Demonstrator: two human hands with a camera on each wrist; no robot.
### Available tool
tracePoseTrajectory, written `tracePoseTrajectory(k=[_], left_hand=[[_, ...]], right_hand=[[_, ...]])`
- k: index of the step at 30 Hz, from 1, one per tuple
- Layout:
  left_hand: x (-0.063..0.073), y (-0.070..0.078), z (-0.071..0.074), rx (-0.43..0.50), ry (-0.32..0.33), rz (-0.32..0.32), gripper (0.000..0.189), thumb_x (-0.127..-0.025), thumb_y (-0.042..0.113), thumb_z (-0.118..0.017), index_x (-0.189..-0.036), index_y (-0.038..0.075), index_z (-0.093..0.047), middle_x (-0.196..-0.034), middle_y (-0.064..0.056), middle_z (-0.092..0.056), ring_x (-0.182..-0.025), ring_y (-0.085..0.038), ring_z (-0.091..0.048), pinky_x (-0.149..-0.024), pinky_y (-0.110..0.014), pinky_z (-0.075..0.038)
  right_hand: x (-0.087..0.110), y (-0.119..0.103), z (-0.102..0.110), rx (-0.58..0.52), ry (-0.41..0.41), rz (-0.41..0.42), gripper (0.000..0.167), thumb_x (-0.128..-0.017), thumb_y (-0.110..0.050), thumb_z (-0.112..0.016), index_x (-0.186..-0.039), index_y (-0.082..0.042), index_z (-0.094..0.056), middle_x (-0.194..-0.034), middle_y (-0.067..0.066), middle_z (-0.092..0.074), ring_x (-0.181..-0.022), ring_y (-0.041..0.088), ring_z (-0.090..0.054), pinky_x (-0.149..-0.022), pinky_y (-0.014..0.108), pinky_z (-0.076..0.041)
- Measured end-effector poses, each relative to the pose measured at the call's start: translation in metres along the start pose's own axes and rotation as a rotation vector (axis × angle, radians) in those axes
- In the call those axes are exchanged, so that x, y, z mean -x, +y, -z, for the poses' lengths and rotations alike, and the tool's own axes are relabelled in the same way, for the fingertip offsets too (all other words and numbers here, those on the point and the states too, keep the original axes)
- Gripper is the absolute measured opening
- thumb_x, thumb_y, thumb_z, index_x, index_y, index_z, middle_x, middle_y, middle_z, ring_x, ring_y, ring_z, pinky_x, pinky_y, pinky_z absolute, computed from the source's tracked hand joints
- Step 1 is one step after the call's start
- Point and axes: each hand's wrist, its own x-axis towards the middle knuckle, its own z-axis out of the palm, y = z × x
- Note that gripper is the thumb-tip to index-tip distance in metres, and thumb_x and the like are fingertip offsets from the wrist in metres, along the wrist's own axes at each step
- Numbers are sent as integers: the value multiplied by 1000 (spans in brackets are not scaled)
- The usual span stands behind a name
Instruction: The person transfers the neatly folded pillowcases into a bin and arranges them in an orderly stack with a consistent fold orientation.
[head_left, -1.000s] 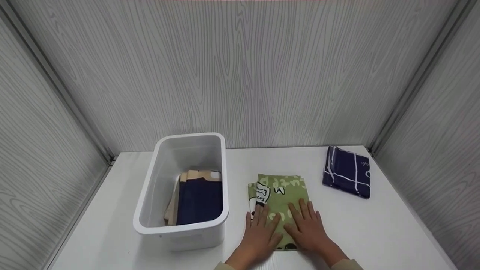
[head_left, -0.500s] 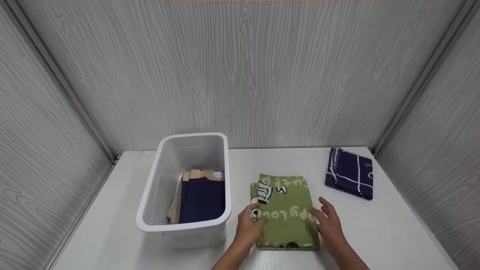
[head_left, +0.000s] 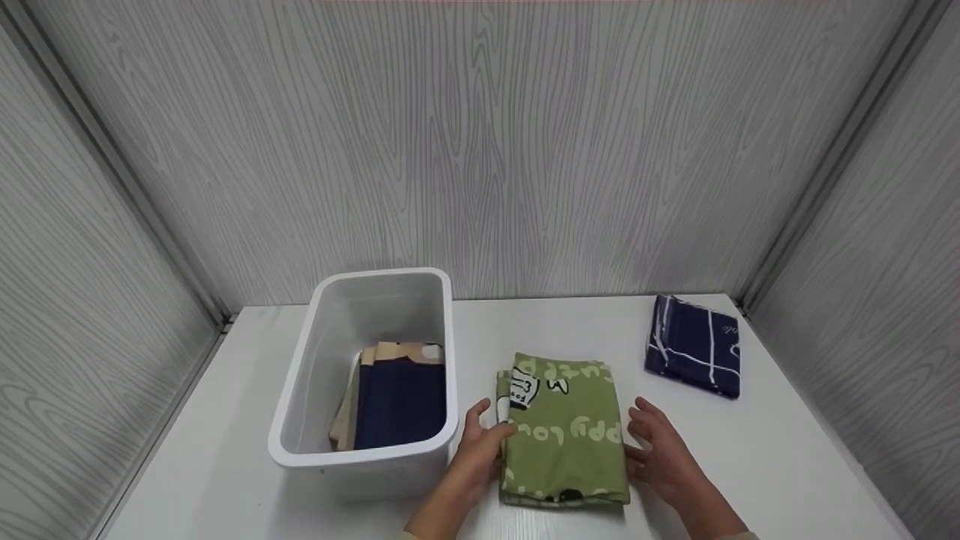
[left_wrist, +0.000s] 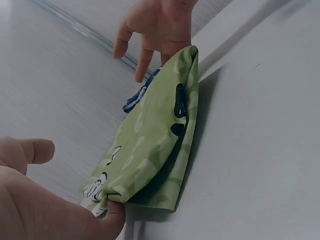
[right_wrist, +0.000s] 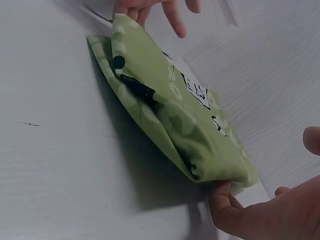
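A folded green cloth [head_left: 566, 450] with pale lettering and a black-and-white print lies between my hands. My left hand [head_left: 474, 454] is at its left edge; the left wrist view shows fingertips [left_wrist: 116, 212] tucked under that edge, the thumb standing apart. Along the opposite edge is my right hand [head_left: 666, 457], its fingertips [right_wrist: 220, 192] under the cloth and its thumb raised off to the side. In the wrist views the cloth's near edge bows up, its layers parting, with shadow beneath it.
A white plastic bin [head_left: 364, 457] stands on the left, holding folded navy-and-beige cloth [head_left: 401, 405]. A folded navy cloth [head_left: 694, 345] with white lines lies at the back right of the white table [head_left: 555, 322]. Grey wood-grain panels [head_left: 480, 150] enclose the back and sides.
Both hands have gone from lying flat on top of the green cloth to its two side edges, with fingertips now under them. The cloth has shifted slightly left.
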Motion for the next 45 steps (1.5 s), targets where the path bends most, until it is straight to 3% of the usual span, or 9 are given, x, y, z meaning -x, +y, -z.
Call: tracePoseTrajectory(k=[4,6,11,16,23,31,39,42,45], left_hand=[[-5,-3,6,78,-54,41,86,-88,20,-64,-157,17,-13,-103,-9,-64,-84,-17,-62,-77,-34,-52],[-6,-5,9,96,-70,59,86,-89,22,-64,-158,19,-13,-101,-8,-65,-88,-18,-63,-78,-36,-51],[-4,-6,11,110,-67,50,80,-90,24,-62,-157,17,-19,-121,-16,-64,-102,-25,-62,-80,-41,-51],[-6,-4,10,128,-58,34,75,-92,21,-60,-155,12,-21,-131,-21,-56,-105,-27,-61,-82,-41,-53],[-12,0,8,64,-90,29,77,-93,21,-56,-157,7,-16,-141,-25,-49,-122,-31,-52,-99,-42,-43],[-11,-3,4,39,-103,8,79,-92,24,-58,-158,8,-17,-142,-23,-45,-121,-32,-51,-101,-44,-41],[-8,2,-6,-83,-47,-53,78,-88,22,-62,-155,6,-25,-150,-25,-35,-134,-36,-37,-111,-49,-32],[-9,1,-8,-94,-42,-44,79,-87,23,-64,-154,7,-26,-146,-24,-40,-129,-34,-42,-107,-47,-36],[-9,1,-8,-95,-48,-38,79,-87,25,-64,-155,9,-27,-141,-22,-47,-125,-31,-47,-106,-45,-37]], right_hand=[[0,4,1,-43,-41,4,79,-103,-44,-45,-161,-23,3,-164,25,5,-145,56,-14,-115,66,-20],[0,6,1,-56,-58,10,77,-103,-42,-44,-161,-23,3,-164,25,7,-146,56,-10,-114,68,-19],[-1,8,2,-118,-86,29,76,-104,-40,-45,-161,-24,2,-164,25,9,-146,56,-5,-114,65,-24],[-1,7,3,-131,-107,36,75,-104,-41,-42,-161,-24,4,-164,26,8,-144,58,-9,-110,61,-35],[-1,6,1,-207,-140,28,70,-105,-38,-39,-161,-26,0,-164,26,0,-144,55,-19,-98,51,-48],[-1,3,2,-298,-221,-3,70,-106,-40,-37,-161,-29,4,-164,24,11,-147,51,-9,-102,54,-43],[1,1,1,-403,-228,-8,66,-107,-37,-33,-161,-25,3,-163,23,13,-149,46,-6,-110,58,-35],[0,-1,1,-453,-230,-9,65,-107,-36,-32,-161,-26,2,-163,22,11,-147,42,-12,-110,56,-36],[0,-3,1,-492,-238,-14,62,-107,-37,-31,-160,-29,-1,-162,19,8,-140,38,-28,-110,54,-37]])
